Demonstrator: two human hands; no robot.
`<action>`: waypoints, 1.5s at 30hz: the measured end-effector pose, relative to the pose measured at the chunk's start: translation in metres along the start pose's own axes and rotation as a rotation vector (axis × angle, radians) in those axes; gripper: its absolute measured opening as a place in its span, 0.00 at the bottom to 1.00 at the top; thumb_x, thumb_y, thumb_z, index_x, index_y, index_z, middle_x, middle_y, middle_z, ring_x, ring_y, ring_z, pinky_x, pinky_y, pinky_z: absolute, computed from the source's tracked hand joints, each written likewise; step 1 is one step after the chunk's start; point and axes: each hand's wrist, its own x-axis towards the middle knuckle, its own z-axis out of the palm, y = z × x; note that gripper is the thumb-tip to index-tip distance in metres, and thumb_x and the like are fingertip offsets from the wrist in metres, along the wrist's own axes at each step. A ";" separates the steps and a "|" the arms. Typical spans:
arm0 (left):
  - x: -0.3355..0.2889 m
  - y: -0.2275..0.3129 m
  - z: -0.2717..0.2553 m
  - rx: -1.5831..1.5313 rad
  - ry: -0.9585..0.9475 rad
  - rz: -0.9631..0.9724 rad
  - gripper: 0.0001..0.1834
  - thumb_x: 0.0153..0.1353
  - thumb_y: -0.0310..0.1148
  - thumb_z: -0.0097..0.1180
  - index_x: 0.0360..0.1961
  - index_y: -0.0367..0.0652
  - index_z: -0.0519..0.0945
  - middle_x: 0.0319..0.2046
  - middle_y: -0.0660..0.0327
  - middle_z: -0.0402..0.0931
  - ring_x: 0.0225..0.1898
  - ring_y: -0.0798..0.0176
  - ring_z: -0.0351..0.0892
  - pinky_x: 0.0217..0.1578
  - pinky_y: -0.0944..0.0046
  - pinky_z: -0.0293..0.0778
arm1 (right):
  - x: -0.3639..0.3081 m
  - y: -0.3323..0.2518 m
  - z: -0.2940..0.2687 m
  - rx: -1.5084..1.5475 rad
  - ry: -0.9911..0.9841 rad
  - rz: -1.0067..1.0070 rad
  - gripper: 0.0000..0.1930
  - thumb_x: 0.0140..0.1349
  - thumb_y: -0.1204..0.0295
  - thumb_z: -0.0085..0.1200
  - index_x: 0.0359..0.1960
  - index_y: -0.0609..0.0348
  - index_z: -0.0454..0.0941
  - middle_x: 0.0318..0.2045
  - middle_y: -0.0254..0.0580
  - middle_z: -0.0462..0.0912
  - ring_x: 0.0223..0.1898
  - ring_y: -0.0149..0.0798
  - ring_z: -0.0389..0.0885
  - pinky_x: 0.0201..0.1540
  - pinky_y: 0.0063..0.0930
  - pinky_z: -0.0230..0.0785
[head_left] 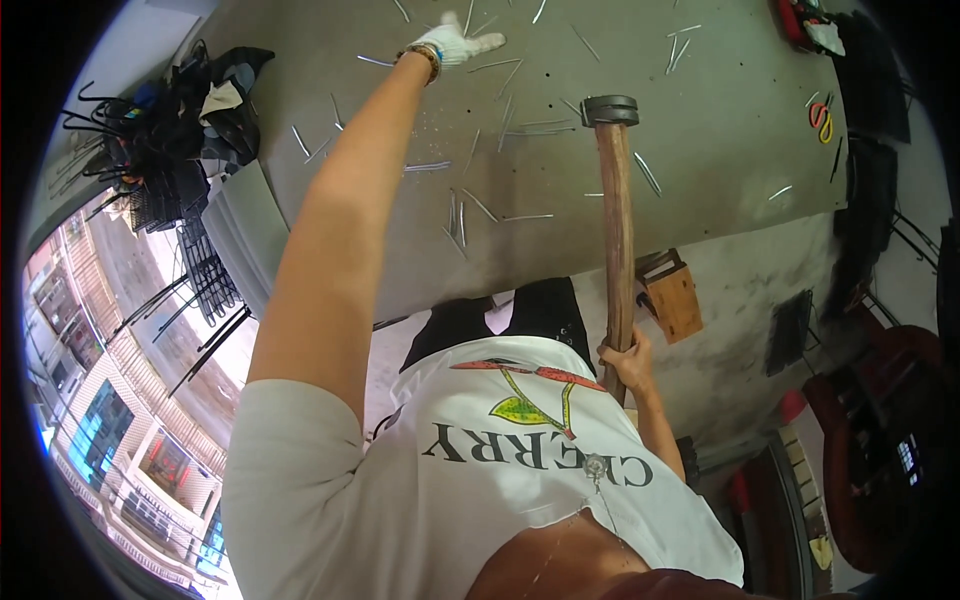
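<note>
My right hand [629,362], bare, grips the lower end of the wooden handle of a sledgehammer [618,220]. The handle stands nearly straight up in the view, with the dark metal head [609,110] at its far end over the grey-green surface. My left arm reaches far forward, and my left hand [455,43] wears a white glove, with beads at the wrist. Its fingers are spread over the surface, next to a few thin silvery metal rods [478,27]. Whether they touch a rod, I cannot make out. Many more short rods [428,167] lie scattered around.
Scissors [825,122] with red and yellow handles lie at the right edge of the surface. A red thing [805,25] sits at the far right corner. Dark clutter [215,110] crowds the left side. A wooden stool [675,300] stands below, near my right hand.
</note>
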 end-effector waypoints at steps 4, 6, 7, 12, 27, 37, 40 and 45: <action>-0.049 -0.003 0.015 -0.381 0.301 -0.050 0.42 0.49 0.57 0.55 0.56 0.35 0.63 0.48 0.44 0.72 0.52 0.46 0.71 0.52 0.57 0.67 | -0.002 -0.004 -0.008 0.085 -0.018 0.025 0.15 0.41 0.80 0.59 0.33 0.66 0.70 0.21 0.38 0.75 0.19 0.31 0.75 0.22 0.24 0.70; -0.100 -0.019 0.048 -0.364 0.222 -0.106 0.41 0.51 0.58 0.52 0.57 0.36 0.64 0.51 0.45 0.70 0.54 0.46 0.69 0.54 0.57 0.65 | 0.004 -0.009 -0.012 0.026 -0.022 0.051 0.14 0.40 0.80 0.58 0.31 0.65 0.70 0.20 0.38 0.75 0.17 0.32 0.74 0.21 0.24 0.69; -0.125 -0.047 0.080 -0.262 0.198 -0.183 0.41 0.52 0.58 0.51 0.58 0.35 0.63 0.53 0.44 0.68 0.57 0.46 0.65 0.56 0.58 0.62 | 0.007 -0.011 -0.011 0.012 -0.057 0.039 0.14 0.40 0.80 0.58 0.31 0.65 0.70 0.20 0.38 0.75 0.17 0.32 0.74 0.21 0.24 0.69; -0.240 -0.125 0.146 -1.650 0.172 -0.878 0.33 0.61 0.54 0.42 0.58 0.39 0.64 0.56 0.49 0.66 0.58 0.53 0.65 0.58 0.56 0.59 | 0.002 -0.006 -0.008 -0.050 -0.111 0.059 0.12 0.41 0.80 0.56 0.30 0.66 0.69 0.18 0.38 0.74 0.15 0.32 0.74 0.18 0.24 0.67; -0.495 -0.261 0.171 -1.580 0.242 -0.747 0.26 0.58 0.42 0.54 0.54 0.39 0.68 0.45 0.55 0.73 0.37 0.57 0.76 0.35 0.62 0.74 | -0.052 0.001 0.100 -0.787 -0.389 -0.194 0.31 0.37 0.71 0.65 0.46 0.71 0.71 0.36 0.48 0.80 0.38 0.35 0.76 0.43 0.29 0.69; -0.707 -0.351 0.216 -1.865 0.601 -1.033 0.19 0.61 0.41 0.50 0.50 0.44 0.70 0.33 0.59 0.76 0.30 0.63 0.77 0.30 0.63 0.75 | -0.048 -0.014 0.276 -1.301 -0.734 -0.552 0.30 0.38 0.61 0.64 0.41 0.71 0.73 0.31 0.56 0.79 0.35 0.46 0.80 0.40 0.35 0.70; -0.780 -0.329 0.257 -1.878 0.877 -1.179 0.21 0.60 0.41 0.51 0.51 0.42 0.69 0.32 0.59 0.76 0.27 0.65 0.76 0.27 0.65 0.74 | -0.063 -0.032 0.317 -1.334 -0.885 -0.584 0.28 0.37 0.66 0.60 0.42 0.72 0.72 0.28 0.53 0.80 0.31 0.44 0.79 0.37 0.34 0.71; -0.862 -0.226 0.386 -1.878 1.130 -1.516 0.18 0.60 0.38 0.50 0.48 0.40 0.70 0.29 0.58 0.76 0.24 0.62 0.76 0.23 0.62 0.74 | -0.044 -0.019 0.389 -1.530 -1.119 -0.458 0.29 0.35 0.67 0.60 0.42 0.72 0.73 0.28 0.52 0.79 0.29 0.41 0.79 0.35 0.31 0.71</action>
